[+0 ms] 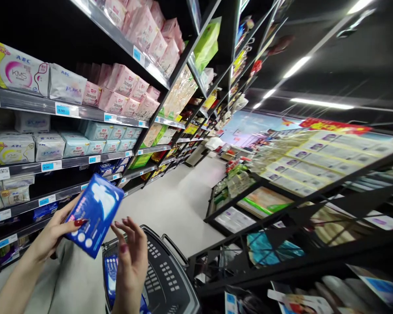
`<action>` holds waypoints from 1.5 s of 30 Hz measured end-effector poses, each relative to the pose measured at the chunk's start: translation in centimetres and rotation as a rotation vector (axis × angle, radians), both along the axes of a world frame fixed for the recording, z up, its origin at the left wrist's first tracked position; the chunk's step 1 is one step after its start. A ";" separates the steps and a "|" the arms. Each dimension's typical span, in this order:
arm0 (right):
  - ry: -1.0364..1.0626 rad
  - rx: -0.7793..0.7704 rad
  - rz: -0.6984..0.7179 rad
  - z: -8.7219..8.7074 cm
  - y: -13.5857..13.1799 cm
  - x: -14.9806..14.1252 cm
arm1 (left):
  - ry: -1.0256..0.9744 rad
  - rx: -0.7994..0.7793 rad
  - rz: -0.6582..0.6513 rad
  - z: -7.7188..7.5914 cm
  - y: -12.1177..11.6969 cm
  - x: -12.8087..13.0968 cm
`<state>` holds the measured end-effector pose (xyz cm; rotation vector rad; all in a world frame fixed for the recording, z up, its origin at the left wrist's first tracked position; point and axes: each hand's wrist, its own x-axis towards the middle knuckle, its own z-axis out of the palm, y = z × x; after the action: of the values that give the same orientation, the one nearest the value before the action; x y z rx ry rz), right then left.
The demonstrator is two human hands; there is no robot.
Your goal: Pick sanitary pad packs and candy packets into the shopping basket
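My left hand is closed around a blue pack of sanitary pads, its thumb with a red nail pressed on the front. The pack is tilted, and its printed face, with a white shape on it, is turned towards me. To the right of the pack, my right hand is raised with its fingers apart and slightly bent, holding nothing. Below it is a black shopping basket with slotted walls. Another blue pack lies inside, partly hidden by my right hand.
On the left, shelves hold ABC packs, pink packs and light-blue packs. A pale floor aisle runs forward. Along the right stands a dark display rack with packaged goods.
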<state>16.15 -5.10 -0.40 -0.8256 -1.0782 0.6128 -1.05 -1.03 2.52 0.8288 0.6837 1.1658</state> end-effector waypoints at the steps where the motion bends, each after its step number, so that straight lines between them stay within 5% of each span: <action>1: 0.071 -0.045 -0.034 -0.1 0.1 0.3 | 0.052 0.063 -0.088 0.0 0.2 -0.6; 6: 0.275 -0.368 0.138 -0.7 -0.2 2.1 | 0.333 0.220 -0.326 0.2 0.5 -2.0; 8: 0.273 -0.481 0.168 -0.6 -0.6 2.8 | 0.378 0.209 -0.302 0.1 0.7 -1.7; 10: 0.289 -0.530 0.182 -0.5 -0.8 3.1 | 0.381 0.171 -0.141 -0.1 0.7 -1.0; 13: 0.374 -0.515 0.172 -0.6 -0.8 2.9 | 0.310 0.138 0.197 -0.2 0.1 0.6; 15: 0.401 -0.502 0.132 -0.7 -0.6 2.6 | 0.201 0.097 0.285 0.0 -0.7 1.5; 21: 0.304 -0.441 0.147 0.1 -1.0 1.7 | 0.085 0.089 0.283 1.1 -2.7 2.5; 45: 0.171 -0.497 0.072 -0.2 -2.0 1.6 | 0.088 0.060 0.251 1.4 -1.9 2.0</action>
<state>17.70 -7.14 -0.58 -1.1408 -0.8100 1.0173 0.97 -2.92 3.88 0.8657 0.8464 1.3872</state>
